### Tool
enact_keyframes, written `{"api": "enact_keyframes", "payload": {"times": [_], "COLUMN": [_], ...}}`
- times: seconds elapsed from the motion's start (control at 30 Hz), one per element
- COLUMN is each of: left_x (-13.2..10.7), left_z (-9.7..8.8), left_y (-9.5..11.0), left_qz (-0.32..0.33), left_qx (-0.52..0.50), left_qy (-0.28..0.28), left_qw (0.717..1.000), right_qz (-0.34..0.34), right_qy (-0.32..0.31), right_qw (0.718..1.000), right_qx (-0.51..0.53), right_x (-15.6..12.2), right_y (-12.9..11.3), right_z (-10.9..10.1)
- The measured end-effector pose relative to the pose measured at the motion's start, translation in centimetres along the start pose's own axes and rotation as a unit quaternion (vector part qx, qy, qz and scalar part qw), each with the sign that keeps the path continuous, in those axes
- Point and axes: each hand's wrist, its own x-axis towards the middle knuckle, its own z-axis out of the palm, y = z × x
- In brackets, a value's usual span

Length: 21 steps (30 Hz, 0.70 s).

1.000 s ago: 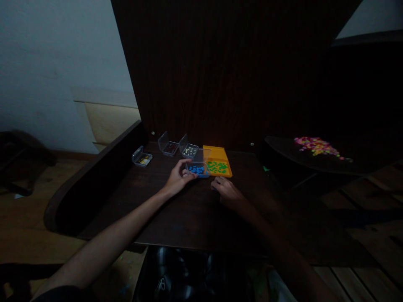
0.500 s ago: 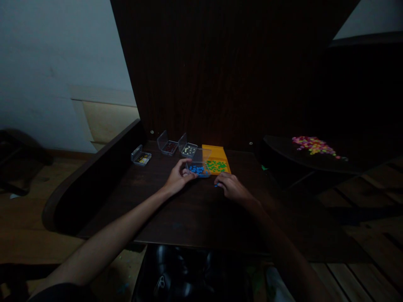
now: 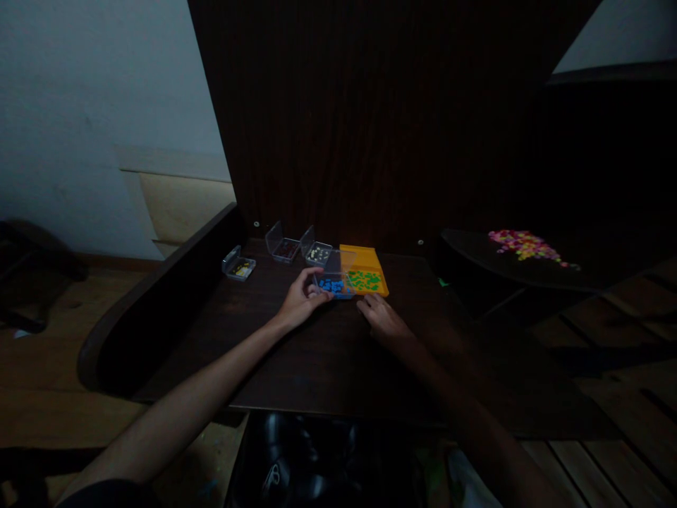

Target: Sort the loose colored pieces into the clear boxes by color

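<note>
On a dark wooden table (image 3: 317, 360) my left hand (image 3: 299, 299) curls round the left side of a small clear box of blue beads (image 3: 333, 283), thumb and fingers touching it. Next to that box lies an orange tray of green beads (image 3: 364, 279). My right hand (image 3: 381, 317) rests on the table just below the orange tray, fingers bent and pressed together; the dim light hides anything held in them.
Three small open clear boxes stand further back: one with yellow beads (image 3: 239, 267), one with dark red beads (image 3: 285, 248), one with pale beads (image 3: 317, 252). A heap of mixed coloured beads (image 3: 523, 245) lies on a dark surface at the right. A tall dark panel rises behind the table.
My right hand shifted a little up toward the orange tray and settled just below it. The left hand has stayed on the blue bead box.
</note>
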Motion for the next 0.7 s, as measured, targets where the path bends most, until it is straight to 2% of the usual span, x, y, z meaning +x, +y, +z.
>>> {"api": "enact_keyframes", "payload": {"times": [0.13, 0.27, 0.47, 0.57, 0.63, 0.7], "left_x": [-0.1, -0.2, 0.0, 0.0, -0.1, -0.2], "left_z": [0.1, 0.1, 0.0, 0.0, 0.1, 0.3], "left_y": [0.1, 0.3, 0.4, 0.0, -0.3, -0.5], "left_qz": [0.002, 0.006, 0.006, -0.008, -0.015, -0.019], "left_qx": [0.0, -0.001, -0.01, -0.012, -0.012, -0.024], "left_qy": [-0.011, -0.006, -0.015, -0.035, -0.057, -0.08], "left_qw": [1.0, 1.0, 1.0, 0.999, 0.998, 0.996], "right_qz": [-0.005, -0.014, 0.014, 0.013, -0.018, -0.059], "right_qy": [0.013, 0.056, 0.174, 0.227, 0.235, 0.204], "right_qw": [1.0, 0.998, 0.979, 0.962, 0.957, 0.961], "right_qx": [-0.008, 0.022, 0.105, 0.15, 0.17, 0.177], "right_x": [0.1, 0.0, 0.0, 0.7, 1.6, 2.6], "right_y": [-0.3, 0.2, 1.4, 0.9, 0.1, -0.9], "right_z": [0.4, 0.3, -2.1, -3.6, -4.2, -4.3]}}
